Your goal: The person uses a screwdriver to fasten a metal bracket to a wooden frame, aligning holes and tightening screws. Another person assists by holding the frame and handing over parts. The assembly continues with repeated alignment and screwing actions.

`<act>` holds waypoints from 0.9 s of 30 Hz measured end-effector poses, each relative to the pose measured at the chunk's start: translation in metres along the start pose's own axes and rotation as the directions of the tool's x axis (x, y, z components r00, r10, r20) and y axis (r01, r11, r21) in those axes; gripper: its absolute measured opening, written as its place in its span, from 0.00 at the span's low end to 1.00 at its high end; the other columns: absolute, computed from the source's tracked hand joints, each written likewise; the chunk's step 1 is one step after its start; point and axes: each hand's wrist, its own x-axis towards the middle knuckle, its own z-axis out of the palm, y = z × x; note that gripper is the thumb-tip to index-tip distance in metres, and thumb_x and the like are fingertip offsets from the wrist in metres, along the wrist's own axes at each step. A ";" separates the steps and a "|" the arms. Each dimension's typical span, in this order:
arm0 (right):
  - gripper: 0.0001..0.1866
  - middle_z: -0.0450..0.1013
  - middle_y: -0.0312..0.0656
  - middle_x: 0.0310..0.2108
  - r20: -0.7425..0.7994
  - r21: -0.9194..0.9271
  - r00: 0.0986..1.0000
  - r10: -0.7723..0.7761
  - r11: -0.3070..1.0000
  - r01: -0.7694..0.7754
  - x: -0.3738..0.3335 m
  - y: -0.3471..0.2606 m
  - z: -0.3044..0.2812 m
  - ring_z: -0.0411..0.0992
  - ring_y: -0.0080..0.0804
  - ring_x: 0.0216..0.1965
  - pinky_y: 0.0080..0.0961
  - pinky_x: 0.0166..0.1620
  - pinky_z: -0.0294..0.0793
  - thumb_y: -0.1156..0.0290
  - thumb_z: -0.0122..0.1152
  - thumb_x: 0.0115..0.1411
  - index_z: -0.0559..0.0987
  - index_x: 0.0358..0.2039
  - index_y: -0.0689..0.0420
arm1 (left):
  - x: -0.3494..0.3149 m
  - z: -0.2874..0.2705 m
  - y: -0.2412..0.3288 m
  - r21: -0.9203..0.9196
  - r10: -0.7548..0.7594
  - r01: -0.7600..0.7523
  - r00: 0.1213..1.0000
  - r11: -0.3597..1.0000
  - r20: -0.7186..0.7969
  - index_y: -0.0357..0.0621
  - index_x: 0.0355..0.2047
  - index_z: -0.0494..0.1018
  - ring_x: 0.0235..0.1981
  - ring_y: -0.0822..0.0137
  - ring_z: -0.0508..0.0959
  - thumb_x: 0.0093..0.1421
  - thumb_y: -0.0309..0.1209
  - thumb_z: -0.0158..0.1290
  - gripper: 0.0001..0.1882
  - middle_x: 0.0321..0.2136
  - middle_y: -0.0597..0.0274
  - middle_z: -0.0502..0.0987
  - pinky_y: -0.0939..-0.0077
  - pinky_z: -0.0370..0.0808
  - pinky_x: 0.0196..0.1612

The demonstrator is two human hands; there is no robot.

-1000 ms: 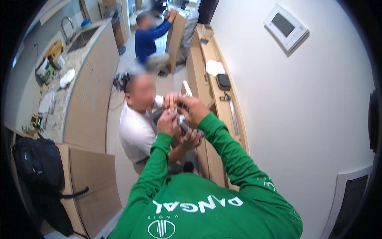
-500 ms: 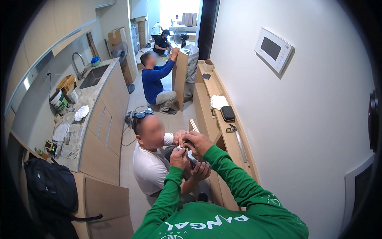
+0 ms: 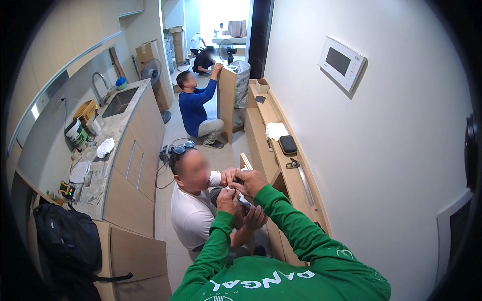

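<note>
My right hand [image 3: 252,183] is closed around a small dark object [image 3: 238,180], mostly hidden by the fingers; I cannot tell its kind. Just below and to the left, my left hand [image 3: 228,201] is pinched at a small pale part whose shape is covered. A crouching co-worker in a white shirt [image 3: 193,218] has one hand [image 3: 230,176] touching the same spot from the far side. That person's other hand [image 3: 255,218] supports a pale piece from below, near my left hand.
At right runs a long wooden cabinet [image 3: 301,220] bearing a combination square [image 3: 303,181], a black case [image 3: 287,145] and a white cloth [image 3: 276,131]. A backpack [image 3: 68,236] hangs at left by the counter [image 3: 113,155]. Another person in blue [image 3: 193,108] holds a wooden panel [image 3: 227,103].
My right hand has tilted slightly, and more of the dark object shows between its fingers. My left hand has shifted a little. The view has moved slightly.
</note>
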 end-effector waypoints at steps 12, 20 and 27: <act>0.17 0.81 0.50 0.42 -0.008 0.034 0.998 -0.068 0.997 0.069 0.008 0.012 0.007 0.82 0.55 0.41 0.49 0.42 0.82 0.52 0.66 0.65 0.80 0.41 0.53 | 0.002 -0.005 0.007 0.012 -0.045 0.045 0.998 0.999 0.032 0.40 0.32 0.83 0.33 0.46 0.81 0.57 0.26 0.64 0.04 0.31 0.49 0.78 0.55 0.77 0.38; 0.16 0.81 0.51 0.30 -0.221 0.245 0.939 -0.264 0.917 0.315 0.001 0.000 0.002 0.81 0.59 0.34 0.50 0.38 0.81 0.52 0.66 0.65 0.79 0.42 0.51 | 0.002 -0.007 0.004 0.011 -0.010 0.011 1.000 1.000 -0.027 0.39 0.32 0.83 0.31 0.48 0.81 0.58 0.28 0.65 0.05 0.30 0.49 0.79 0.57 0.77 0.37; 0.16 0.80 0.51 0.28 -0.048 0.023 0.989 -0.137 0.990 0.138 0.011 0.014 0.011 0.81 0.61 0.34 0.51 0.38 0.82 0.54 0.67 0.64 0.78 0.46 0.49 | -0.001 -0.004 0.002 -0.006 -0.055 0.055 0.998 0.998 -0.024 0.39 0.31 0.82 0.30 0.50 0.80 0.58 0.28 0.65 0.05 0.28 0.50 0.77 0.57 0.76 0.36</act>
